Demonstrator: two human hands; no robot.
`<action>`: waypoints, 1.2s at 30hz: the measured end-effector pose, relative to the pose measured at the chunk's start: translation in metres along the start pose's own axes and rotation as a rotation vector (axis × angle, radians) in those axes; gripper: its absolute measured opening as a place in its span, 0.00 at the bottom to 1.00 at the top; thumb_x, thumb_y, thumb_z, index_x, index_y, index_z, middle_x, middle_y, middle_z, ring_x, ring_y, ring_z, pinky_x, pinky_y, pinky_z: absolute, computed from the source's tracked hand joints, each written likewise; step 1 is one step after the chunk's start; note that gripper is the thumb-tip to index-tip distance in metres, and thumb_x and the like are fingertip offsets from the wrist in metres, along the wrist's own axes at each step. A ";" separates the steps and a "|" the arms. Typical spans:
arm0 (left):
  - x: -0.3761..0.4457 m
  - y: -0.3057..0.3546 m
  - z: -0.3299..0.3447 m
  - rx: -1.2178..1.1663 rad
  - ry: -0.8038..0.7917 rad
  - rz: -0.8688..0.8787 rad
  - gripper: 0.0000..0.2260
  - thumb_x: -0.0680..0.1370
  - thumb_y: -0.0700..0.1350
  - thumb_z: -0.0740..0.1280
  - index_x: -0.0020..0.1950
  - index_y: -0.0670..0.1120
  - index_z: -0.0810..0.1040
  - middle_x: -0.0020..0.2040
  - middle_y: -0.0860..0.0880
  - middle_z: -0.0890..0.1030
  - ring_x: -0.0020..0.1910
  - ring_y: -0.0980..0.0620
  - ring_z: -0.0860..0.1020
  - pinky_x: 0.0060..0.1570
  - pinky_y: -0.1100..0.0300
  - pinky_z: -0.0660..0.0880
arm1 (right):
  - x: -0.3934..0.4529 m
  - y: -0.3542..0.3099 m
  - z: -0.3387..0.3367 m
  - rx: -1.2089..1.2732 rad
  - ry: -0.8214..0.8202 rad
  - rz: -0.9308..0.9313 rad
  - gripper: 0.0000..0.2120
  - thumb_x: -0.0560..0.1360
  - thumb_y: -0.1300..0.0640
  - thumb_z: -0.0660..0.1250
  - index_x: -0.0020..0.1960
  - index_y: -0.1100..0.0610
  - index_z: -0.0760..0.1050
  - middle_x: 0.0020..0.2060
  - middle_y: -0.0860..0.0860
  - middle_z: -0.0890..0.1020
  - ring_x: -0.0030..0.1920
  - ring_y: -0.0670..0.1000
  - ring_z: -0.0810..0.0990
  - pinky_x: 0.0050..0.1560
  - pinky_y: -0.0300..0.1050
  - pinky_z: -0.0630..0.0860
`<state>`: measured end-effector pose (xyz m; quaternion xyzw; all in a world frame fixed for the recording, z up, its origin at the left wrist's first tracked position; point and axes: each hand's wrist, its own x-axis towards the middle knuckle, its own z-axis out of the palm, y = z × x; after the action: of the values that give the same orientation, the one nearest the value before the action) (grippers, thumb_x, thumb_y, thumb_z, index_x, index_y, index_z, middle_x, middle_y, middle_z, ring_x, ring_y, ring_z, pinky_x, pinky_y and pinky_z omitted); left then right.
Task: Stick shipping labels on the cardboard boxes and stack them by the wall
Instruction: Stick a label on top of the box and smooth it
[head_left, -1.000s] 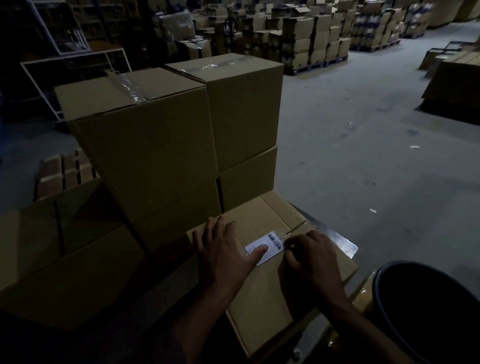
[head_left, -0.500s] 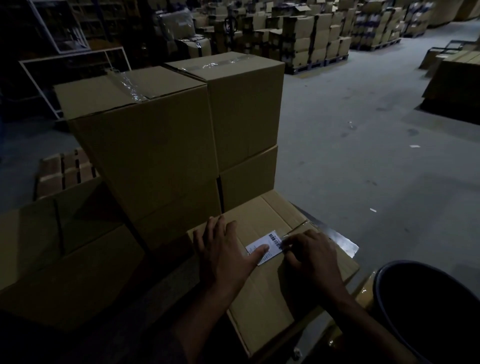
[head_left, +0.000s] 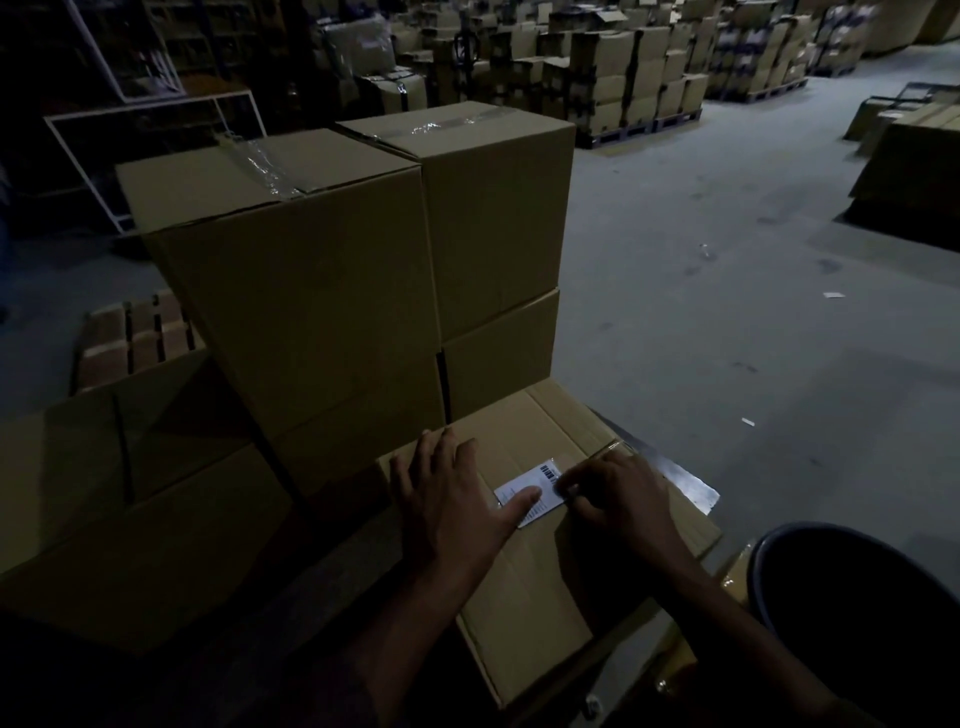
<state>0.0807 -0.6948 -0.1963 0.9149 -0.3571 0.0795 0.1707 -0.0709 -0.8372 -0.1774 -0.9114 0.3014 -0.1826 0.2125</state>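
2 hands on label (head_left: 530, 491): left hand (head_left: 457, 512) flat; right hand (head_left: 618, 499) grip unclear, dim.

My view dim, foreground near black; grey concrete floor (head_left: 727, 260) lit from far right; wide-angle bending at edges.

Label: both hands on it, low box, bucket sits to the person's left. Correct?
Not quite. The head view shows both the left hand and right hand on the label atop the low box, but the bucket sits to the right.
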 end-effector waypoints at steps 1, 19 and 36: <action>0.000 0.000 -0.001 -0.003 -0.002 -0.002 0.49 0.68 0.84 0.48 0.77 0.52 0.69 0.81 0.48 0.65 0.83 0.45 0.55 0.79 0.37 0.49 | 0.002 0.000 0.000 -0.006 0.000 -0.008 0.08 0.73 0.51 0.73 0.51 0.41 0.82 0.43 0.37 0.75 0.48 0.45 0.74 0.54 0.53 0.74; -0.001 0.005 -0.004 -0.055 -0.004 -0.013 0.41 0.77 0.75 0.41 0.75 0.52 0.73 0.80 0.50 0.67 0.83 0.49 0.56 0.80 0.37 0.47 | 0.035 0.010 -0.002 0.016 -0.061 -0.173 0.19 0.77 0.35 0.57 0.56 0.40 0.81 0.51 0.42 0.79 0.54 0.47 0.74 0.55 0.54 0.74; -0.001 0.004 -0.002 -0.026 0.009 -0.015 0.31 0.80 0.65 0.45 0.75 0.53 0.73 0.79 0.50 0.69 0.82 0.49 0.58 0.79 0.35 0.50 | 0.049 -0.002 -0.001 -0.119 -0.072 -0.254 0.17 0.77 0.36 0.53 0.49 0.42 0.78 0.49 0.42 0.73 0.51 0.47 0.69 0.50 0.49 0.71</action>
<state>0.0769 -0.6960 -0.1937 0.9148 -0.3506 0.0779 0.1850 -0.0339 -0.8663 -0.1652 -0.9591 0.1862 -0.1569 0.1443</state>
